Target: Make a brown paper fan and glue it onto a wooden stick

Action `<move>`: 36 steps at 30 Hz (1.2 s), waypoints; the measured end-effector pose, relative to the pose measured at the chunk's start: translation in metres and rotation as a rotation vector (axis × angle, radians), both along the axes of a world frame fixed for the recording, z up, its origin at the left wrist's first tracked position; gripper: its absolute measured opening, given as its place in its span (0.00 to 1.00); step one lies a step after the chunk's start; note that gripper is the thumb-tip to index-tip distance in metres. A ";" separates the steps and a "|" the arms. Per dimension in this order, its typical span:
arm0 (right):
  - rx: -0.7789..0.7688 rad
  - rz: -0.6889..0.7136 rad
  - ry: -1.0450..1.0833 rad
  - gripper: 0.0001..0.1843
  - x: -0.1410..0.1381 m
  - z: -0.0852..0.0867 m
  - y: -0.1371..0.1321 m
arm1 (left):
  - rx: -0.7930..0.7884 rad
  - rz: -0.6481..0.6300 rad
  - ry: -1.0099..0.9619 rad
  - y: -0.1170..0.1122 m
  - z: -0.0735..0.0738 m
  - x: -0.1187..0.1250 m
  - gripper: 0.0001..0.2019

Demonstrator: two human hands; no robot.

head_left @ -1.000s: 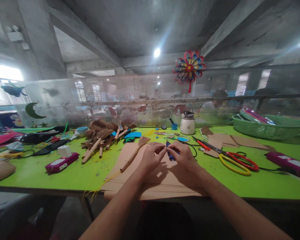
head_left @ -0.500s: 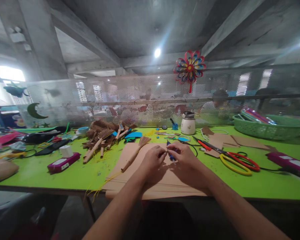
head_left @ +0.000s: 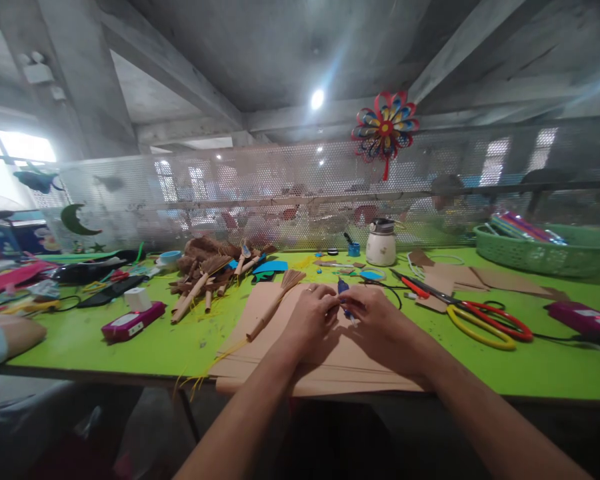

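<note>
My left hand (head_left: 314,311) and my right hand (head_left: 373,310) meet fingertip to fingertip above a stack of brown paper sheets (head_left: 260,307). Both are closed in a pinch, and whatever small thing may be between the fingertips is too small to make out. A slim dark blue object (head_left: 343,287) shows behind and between the fingers, partly hidden; I cannot tell whether it is touched. Left of my left hand, a small rolled-paper broom (head_left: 275,307) with a frayed end lies slanted on the sheets.
Large scissors (head_left: 480,323) with red and yellow handles lie to the right, near a green basket (head_left: 545,252). A cream jug (head_left: 381,243) stands at the back. Brown paper rolls (head_left: 195,297) are heaped left, behind a purple power strip (head_left: 133,321). Another person's arm (head_left: 20,333) rests far left.
The view has shifted slightly, so the table things sit a little farther right. My hands stay together, with the fingers slightly rearranged.
</note>
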State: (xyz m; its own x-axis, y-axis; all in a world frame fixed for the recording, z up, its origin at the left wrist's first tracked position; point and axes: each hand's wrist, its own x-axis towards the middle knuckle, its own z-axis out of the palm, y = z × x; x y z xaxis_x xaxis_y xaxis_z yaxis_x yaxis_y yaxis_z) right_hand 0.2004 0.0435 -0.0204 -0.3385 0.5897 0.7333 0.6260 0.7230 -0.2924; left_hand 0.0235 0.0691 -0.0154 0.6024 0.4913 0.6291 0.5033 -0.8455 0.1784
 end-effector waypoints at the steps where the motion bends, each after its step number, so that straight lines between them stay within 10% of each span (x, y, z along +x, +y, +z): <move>1: 0.003 0.003 -0.014 0.07 0.001 0.001 0.000 | 0.007 -0.004 0.002 0.000 0.000 0.000 0.09; 22: 0.080 -0.082 0.011 0.11 0.002 -0.006 0.016 | -0.147 -0.035 -0.181 -0.001 0.007 -0.003 0.16; 30: 0.257 -0.082 0.028 0.10 -0.002 -0.002 0.013 | 0.096 0.146 -0.367 0.000 0.014 -0.012 0.38; 36: 0.325 -0.123 0.023 0.09 -0.009 -0.003 0.007 | 0.300 0.210 -0.526 -0.006 0.014 -0.017 0.28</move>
State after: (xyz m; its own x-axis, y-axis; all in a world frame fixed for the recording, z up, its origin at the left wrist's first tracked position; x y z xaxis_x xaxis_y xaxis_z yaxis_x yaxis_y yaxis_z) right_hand 0.1917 0.0509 -0.0231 -0.2611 0.3592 0.8960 0.7100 0.7003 -0.0738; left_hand 0.0066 0.0635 -0.0016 0.0859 0.3215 0.9430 0.5732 -0.7901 0.2172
